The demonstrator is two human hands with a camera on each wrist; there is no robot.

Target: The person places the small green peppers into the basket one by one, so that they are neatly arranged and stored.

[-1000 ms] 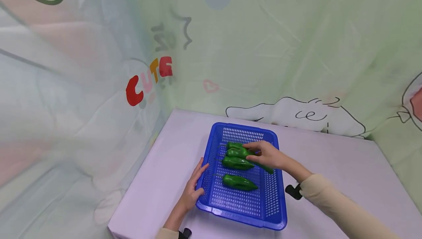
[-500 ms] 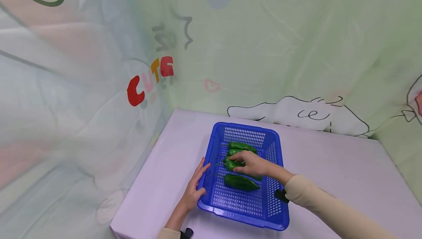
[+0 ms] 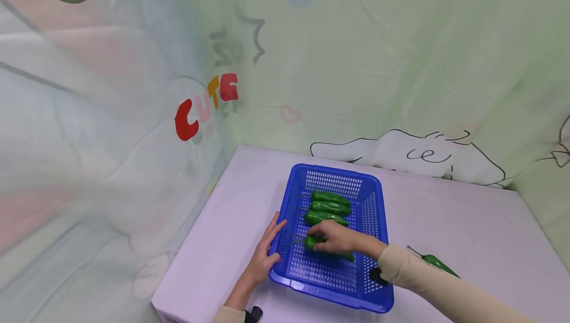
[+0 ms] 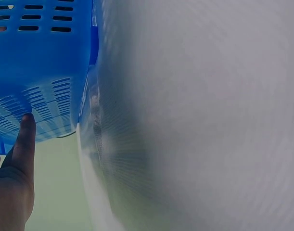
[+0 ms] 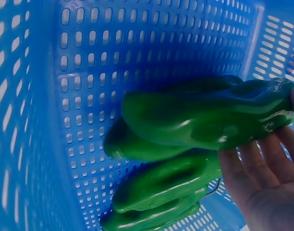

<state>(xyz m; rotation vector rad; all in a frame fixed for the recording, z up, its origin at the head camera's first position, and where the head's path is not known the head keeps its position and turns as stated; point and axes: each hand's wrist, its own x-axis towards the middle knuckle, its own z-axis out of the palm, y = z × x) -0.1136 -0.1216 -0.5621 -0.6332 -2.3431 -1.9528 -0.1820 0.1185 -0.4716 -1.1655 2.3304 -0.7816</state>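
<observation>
My right hand (image 3: 334,238) is inside the blue plastic basket (image 3: 337,305) and grips a long green pepper (image 5: 199,120), thumb on one side and fingers on the other. In the right wrist view the held pepper overlaps other peppers below it. Toward the basket's far end, three green peppers (image 3: 330,207) lie in parallel, stems to the left. My left hand (image 3: 261,256) rests on the basket's left side, thumb and fingers spread. The left wrist view shows a straight finger (image 4: 25,144) touching the outer mesh wall.
The basket stands on a table with a pale cloth (image 3: 249,184). Another green pepper (image 3: 438,263) lies on the cloth to the right, partly behind the right sleeve (image 3: 427,283). Printed fabric walls (image 3: 356,66) enclose the table's back and left.
My right hand has moved from the far peppers toward the near end of the basket, carrying a pepper. The pepper on the cloth now shows beyond the sleeve. My left hand stays at the rim.
</observation>
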